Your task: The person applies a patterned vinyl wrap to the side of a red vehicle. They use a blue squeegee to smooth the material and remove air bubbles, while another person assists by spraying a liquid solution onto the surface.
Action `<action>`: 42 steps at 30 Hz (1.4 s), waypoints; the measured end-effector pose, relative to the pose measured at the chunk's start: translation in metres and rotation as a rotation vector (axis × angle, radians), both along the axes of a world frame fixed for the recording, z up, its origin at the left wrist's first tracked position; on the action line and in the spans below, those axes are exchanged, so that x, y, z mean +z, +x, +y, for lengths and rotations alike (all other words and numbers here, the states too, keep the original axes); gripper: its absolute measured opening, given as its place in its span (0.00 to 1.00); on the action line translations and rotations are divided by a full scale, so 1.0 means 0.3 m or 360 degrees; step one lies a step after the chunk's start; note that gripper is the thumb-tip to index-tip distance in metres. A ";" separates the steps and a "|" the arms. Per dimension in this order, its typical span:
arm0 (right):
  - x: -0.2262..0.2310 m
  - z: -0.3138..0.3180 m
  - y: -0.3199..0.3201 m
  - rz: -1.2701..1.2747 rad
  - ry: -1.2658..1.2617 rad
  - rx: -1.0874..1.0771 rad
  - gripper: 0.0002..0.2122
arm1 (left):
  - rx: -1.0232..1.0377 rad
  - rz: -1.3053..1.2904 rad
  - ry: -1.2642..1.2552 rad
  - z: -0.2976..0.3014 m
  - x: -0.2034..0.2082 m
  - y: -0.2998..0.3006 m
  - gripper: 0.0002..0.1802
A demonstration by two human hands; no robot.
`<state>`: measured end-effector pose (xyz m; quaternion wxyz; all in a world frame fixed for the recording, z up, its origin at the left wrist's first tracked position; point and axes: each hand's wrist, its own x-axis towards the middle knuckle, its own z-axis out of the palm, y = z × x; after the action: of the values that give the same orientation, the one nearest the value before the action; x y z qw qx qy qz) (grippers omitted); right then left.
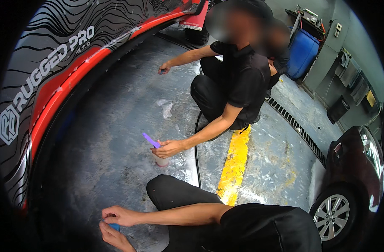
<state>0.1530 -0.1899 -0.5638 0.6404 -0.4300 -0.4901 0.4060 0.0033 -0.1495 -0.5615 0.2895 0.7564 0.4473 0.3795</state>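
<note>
Your right hand (121,216) (above) and left hand (115,240) (below) meet at lower left, near the striped vehicle (57,98). The small blue piece (115,227), partly hidden, lies between them; the bent fingers of both hands pinch it from either side. Farther off, a crouching co-worker (246,77) has one hand at a purple strip (151,140) and a pale bottle (161,161). Right: a dark car (347,168).
</note>
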 end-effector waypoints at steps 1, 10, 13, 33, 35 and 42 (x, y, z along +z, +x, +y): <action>-0.010 -0.006 -0.001 0.0077 0.0014 -0.0088 0.10 | -0.0017 0.0044 -0.0001 -0.011 0.015 0.023 0.28; -0.029 0.037 -0.009 0.0304 -0.0046 0.0173 0.09 | -0.0054 0.0085 0.0141 -0.110 0.192 0.042 0.23; -0.033 0.030 -0.005 0.0222 -0.0119 0.0115 0.09 | -0.0064 0.0123 0.0004 -0.113 0.158 0.032 0.23; -0.032 0.055 0.021 0.0363 -0.0079 -0.0025 0.13 | -0.0143 0.0128 -0.0215 -0.067 0.093 0.007 0.31; -0.029 0.055 0.037 0.0310 -0.0134 0.0122 0.13 | -0.0123 0.0230 -0.0110 -0.061 0.085 0.007 0.30; 0.003 0.037 0.057 0.0305 -0.0140 0.0020 0.14 | -0.0289 0.0135 -0.0158 -0.109 0.175 0.025 0.30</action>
<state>0.1701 -0.1789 -0.5630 0.6622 -0.4138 -0.4111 0.4704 0.0107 -0.1823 -0.5090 0.3407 0.7939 0.4070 0.2966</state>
